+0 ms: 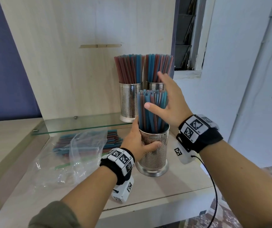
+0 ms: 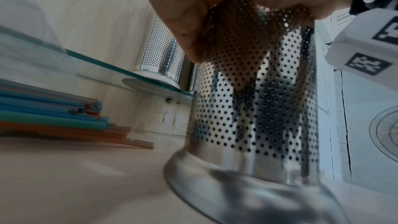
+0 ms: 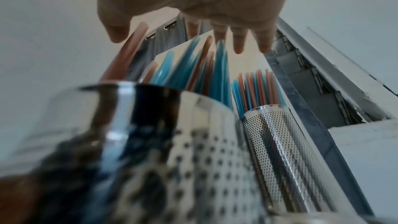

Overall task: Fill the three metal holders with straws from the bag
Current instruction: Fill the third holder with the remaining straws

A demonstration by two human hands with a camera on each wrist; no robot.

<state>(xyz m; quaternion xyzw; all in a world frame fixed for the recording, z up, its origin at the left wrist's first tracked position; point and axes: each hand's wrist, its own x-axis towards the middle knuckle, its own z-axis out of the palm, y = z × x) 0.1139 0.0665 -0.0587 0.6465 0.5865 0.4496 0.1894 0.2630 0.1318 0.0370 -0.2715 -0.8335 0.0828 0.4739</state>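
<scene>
On the wooden counter stands a perforated metal holder (image 1: pixel 156 155) with a bundle of blue and red straws (image 1: pixel 151 112) upright in it. My left hand (image 1: pixel 139 141) grips this holder (image 2: pixel 258 108) near its rim, thumb in front and fingers behind. My right hand (image 1: pixel 166 99) is open around the upper part of the bundle, its thumb across the front and its straight fingers (image 3: pixel 239 43) behind the straws (image 3: pixel 193 67). Two more holders (image 1: pixel 128 99) (image 1: pixel 155 87), both packed with straws, stand on the glass shelf (image 1: pixel 82 127). A clear plastic bag (image 1: pixel 63 165) lies to the left with straws (image 1: pixel 69 142) inside.
A wooden back panel (image 1: pixel 82 63) rises behind the glass shelf, and a white wall with a window lies to the right. The counter's front edge (image 1: pixel 156 201) runs just below my wrists. A black cable (image 1: pixel 214 186) hangs from my right wrist.
</scene>
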